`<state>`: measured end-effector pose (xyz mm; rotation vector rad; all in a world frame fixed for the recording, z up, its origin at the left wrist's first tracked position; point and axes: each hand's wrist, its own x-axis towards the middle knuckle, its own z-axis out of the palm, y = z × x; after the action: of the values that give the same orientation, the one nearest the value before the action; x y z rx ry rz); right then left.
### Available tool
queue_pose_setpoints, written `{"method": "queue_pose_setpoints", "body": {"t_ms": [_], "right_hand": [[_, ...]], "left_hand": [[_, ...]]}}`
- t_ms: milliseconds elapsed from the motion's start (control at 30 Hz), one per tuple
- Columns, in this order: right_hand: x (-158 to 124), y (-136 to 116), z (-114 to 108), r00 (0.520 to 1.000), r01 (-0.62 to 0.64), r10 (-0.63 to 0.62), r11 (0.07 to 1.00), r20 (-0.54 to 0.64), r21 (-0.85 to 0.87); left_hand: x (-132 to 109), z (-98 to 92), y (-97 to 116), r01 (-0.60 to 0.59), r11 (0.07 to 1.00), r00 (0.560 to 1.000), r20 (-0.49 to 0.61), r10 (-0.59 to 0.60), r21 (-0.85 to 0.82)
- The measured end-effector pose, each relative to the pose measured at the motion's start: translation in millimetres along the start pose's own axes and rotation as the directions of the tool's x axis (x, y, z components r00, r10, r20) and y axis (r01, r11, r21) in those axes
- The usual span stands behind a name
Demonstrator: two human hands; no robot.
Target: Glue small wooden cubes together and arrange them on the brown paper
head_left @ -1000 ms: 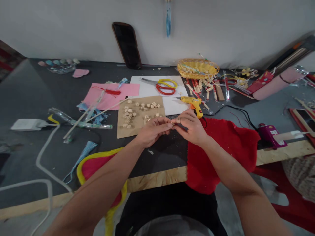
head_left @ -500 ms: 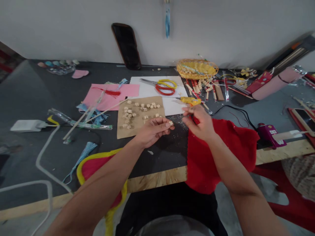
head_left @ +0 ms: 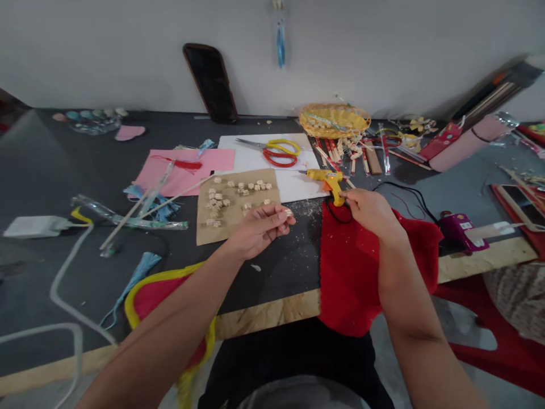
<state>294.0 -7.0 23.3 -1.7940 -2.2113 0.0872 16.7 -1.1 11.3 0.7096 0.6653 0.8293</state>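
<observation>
My left hand (head_left: 264,228) is closed in a pinch around a small pale wooden piece (head_left: 288,212), held just off the right edge of a sheet of brown paper (head_left: 238,218). Several similar small wooden clusters (head_left: 216,199) lie spread over that paper. At the right, the fingertips of my right hand (head_left: 368,211) close on the handle end of a yellow glue gun (head_left: 327,177). The gun's nozzle points left over a white sheet (head_left: 292,184). Under my right wrist lies a red cloth (head_left: 349,255), draped over the table edge.
Scissors (head_left: 272,152) with red and yellow handles lie behind the brown paper. A yellow basket (head_left: 334,120) and wooden sticks (head_left: 334,152) stand beyond the glue gun. Pink paper (head_left: 183,176), a blue tassel (head_left: 138,275) and a white charger (head_left: 38,226) are at left. A phone (head_left: 210,82) leans on the wall.
My right hand has moved right and slightly down, from in front of the glue gun to its handle. My left hand keeps its pinch on the wooden piece. The view has shifted slightly.
</observation>
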Motion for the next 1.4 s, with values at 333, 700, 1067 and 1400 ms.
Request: {"method": "queue_pose_setpoints", "body": {"t_ms": [333, 700, 1067, 1400], "right_hand": [[-12, -18, -5, 0.981, 0.031, 0.005, 0.983, 0.194, -0.181], [-6, -36, -23, 0.921, -0.110, 0.189, 0.965, 0.342, -0.237], [23, -16, 20, 0.932, -0.360, 0.358, 0.933, 0.056, 0.033], [21, 11, 7, 0.814, -0.528, 0.539, 0.842, -0.217, 0.110]], "left_hand": [[-1, 0.6, -1, -0.012, 1.000, 1.000, -0.016, 0.012, -0.001], [1, -2.1, -5, -0.017, 1.000, 1.000, 0.016, 0.016, 0.020], [1, -4.0, -5, 0.021, 0.999, 1.000, 0.023, -0.022, 0.042], [0, -3.3, -4, 0.028, 0.998, 0.999, 0.022, -0.029, 0.047]]}}
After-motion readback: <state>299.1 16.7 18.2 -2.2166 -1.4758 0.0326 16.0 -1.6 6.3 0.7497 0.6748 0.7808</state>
